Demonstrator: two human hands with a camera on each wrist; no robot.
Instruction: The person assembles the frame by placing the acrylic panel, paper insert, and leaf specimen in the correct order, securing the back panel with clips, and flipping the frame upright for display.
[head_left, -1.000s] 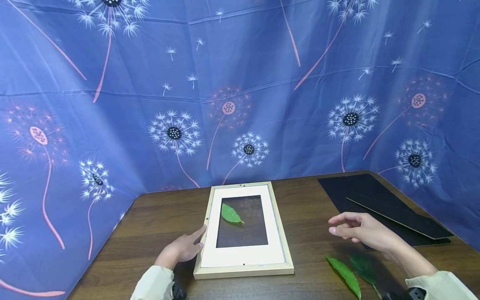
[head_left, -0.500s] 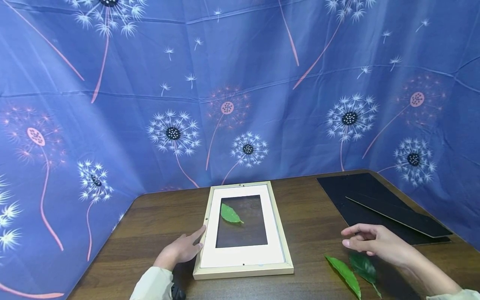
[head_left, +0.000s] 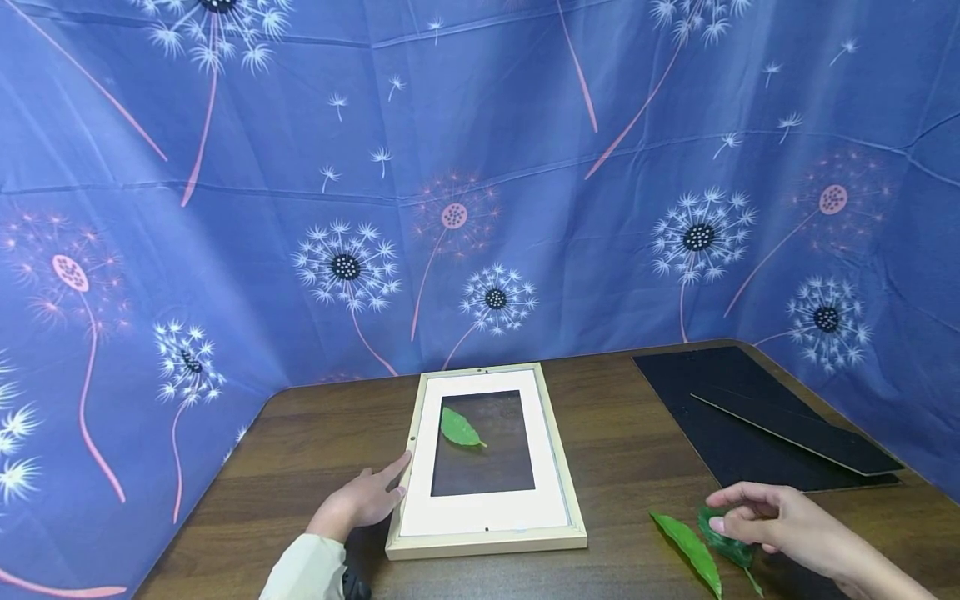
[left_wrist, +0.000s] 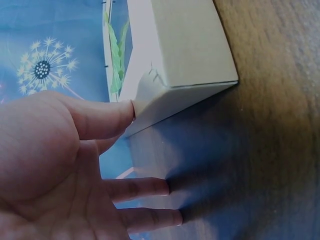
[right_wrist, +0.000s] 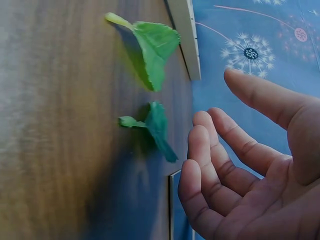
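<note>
A pale wooden picture frame [head_left: 487,543] with a white mat [head_left: 480,512] lies flat on the table. Inside the mat's window, toward the upper left, sits a green leaf [head_left: 461,427]. My left hand [head_left: 360,502] rests against the frame's left side; in the left wrist view its thumb touches the frame's edge and the other fingers spread. Over a dark green leaf [head_left: 723,533] at the lower right hovers my right hand [head_left: 787,529], fingers loosely bent. A gap shows between hand and leaf in the right wrist view. Left of that leaf lies a brighter green leaf [head_left: 690,550].
Two black boards lie at the right back: a large flat board [head_left: 697,379] and a narrower-looking board [head_left: 802,429] resting tilted on it. A blue dandelion-print cloth [head_left: 570,275] hangs around the back and sides of the brown wooden table [head_left: 615,450].
My right hand has moved right and down, from near the black boards to above the dark green leaf. The left hand and the picture frame stay in place.
</note>
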